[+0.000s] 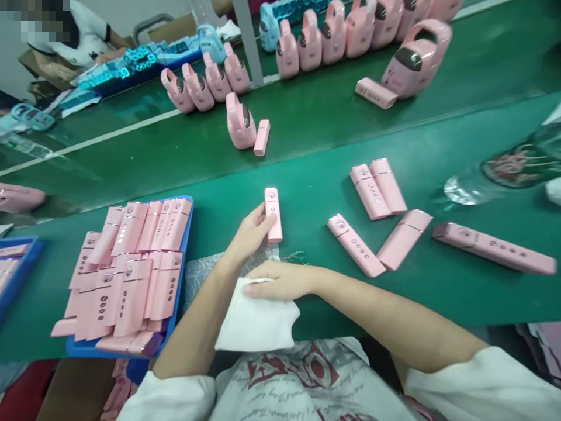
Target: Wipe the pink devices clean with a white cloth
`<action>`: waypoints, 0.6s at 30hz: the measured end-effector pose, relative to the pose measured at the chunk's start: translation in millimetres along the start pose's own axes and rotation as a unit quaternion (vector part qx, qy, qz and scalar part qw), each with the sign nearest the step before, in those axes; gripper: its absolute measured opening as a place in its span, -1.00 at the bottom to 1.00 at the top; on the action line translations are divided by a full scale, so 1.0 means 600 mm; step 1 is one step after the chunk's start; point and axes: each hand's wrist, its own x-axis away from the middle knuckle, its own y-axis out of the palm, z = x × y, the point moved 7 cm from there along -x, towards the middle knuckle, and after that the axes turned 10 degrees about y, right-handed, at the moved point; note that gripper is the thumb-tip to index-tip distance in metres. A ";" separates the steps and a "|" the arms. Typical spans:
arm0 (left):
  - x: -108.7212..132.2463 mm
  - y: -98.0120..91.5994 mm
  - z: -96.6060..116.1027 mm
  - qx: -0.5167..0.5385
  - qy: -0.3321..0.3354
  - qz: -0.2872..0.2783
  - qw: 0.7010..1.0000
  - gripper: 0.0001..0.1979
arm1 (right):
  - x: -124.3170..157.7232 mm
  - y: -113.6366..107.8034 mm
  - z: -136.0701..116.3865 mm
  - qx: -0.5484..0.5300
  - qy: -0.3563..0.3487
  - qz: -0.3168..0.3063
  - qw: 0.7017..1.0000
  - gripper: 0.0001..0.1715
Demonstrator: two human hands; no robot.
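My left hand (250,235) is closed around the lower side of a slim pink handheld device (272,202), a small box with a silver band and a round button mark, held upright over the table. Nearer my body, my right hand (284,279) pinches a folded white cloth (258,321) that hangs below the fingers. Under my left wrist lies a sheet of clear plastic wrap (205,270). To the left, a blue tray (186,240) is heaped with similar pink devices (131,292). Several more lie loose on the right, among them one pink device (357,245) lying face up.
Pink handled units (335,35) line the back ledge, with one unit (240,123) standing nearer. A clear bottle (504,166) lies at the right. Another blue tray (30,245) sits at the far left. A person (87,35) works across the table beside blue parts.
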 end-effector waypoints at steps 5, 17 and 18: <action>-0.035 0.110 0.031 -0.094 -0.005 -0.149 0.984 -0.15 | -0.002 0.020 0.012 0.023 0.064 -0.121 0.990 -0.77; 0.119 0.003 0.127 -0.394 0.165 -0.034 0.903 -0.50 | 0.012 0.023 0.037 0.066 0.070 -0.059 0.994 -0.51; 0.148 -0.039 0.131 -0.419 0.151 0.026 0.895 -0.54 | 0.012 0.029 0.040 0.056 0.094 -0.082 0.991 -0.48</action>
